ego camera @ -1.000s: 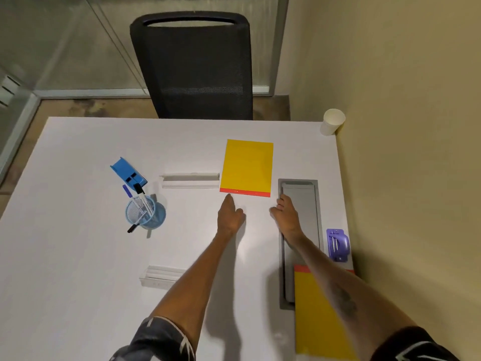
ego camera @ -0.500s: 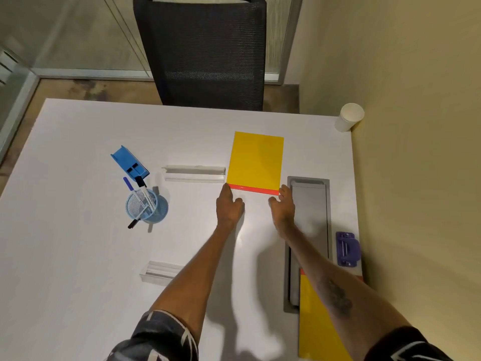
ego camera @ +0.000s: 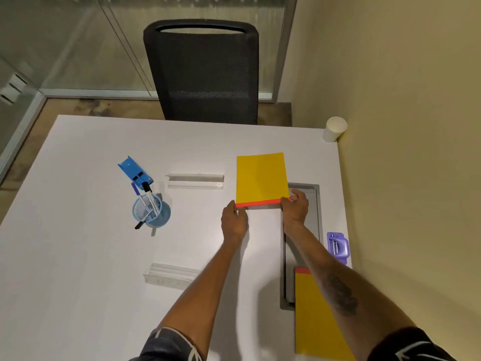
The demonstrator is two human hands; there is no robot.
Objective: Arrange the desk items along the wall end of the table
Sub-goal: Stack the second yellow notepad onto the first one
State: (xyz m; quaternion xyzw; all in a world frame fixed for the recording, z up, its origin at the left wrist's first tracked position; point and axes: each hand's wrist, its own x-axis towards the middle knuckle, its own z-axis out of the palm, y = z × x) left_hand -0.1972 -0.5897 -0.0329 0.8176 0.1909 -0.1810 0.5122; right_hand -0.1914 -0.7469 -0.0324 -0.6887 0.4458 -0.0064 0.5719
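On the white worktop (ego camera: 78, 256) a blue mesh pen cup (ego camera: 151, 211) stands at the left with markers inside. Near the middle, the fingers of the left hand (ego camera: 234, 221) pinch the near left corner of the yellow notepad (ego camera: 261, 177), at its red edge. The right hand (ego camera: 295, 211) grips the near right corner, thumb on top. The notepad is at the edge of the grey cable hatch (ego camera: 313, 212), not far from the wall.

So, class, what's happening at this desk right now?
A person grips a yellow pad by its red edge, left hand at one corner, right hand at the other. A second yellow pad, a purple hole punch and a paper cup sit along the wall. The blue pen cup stands far from it.
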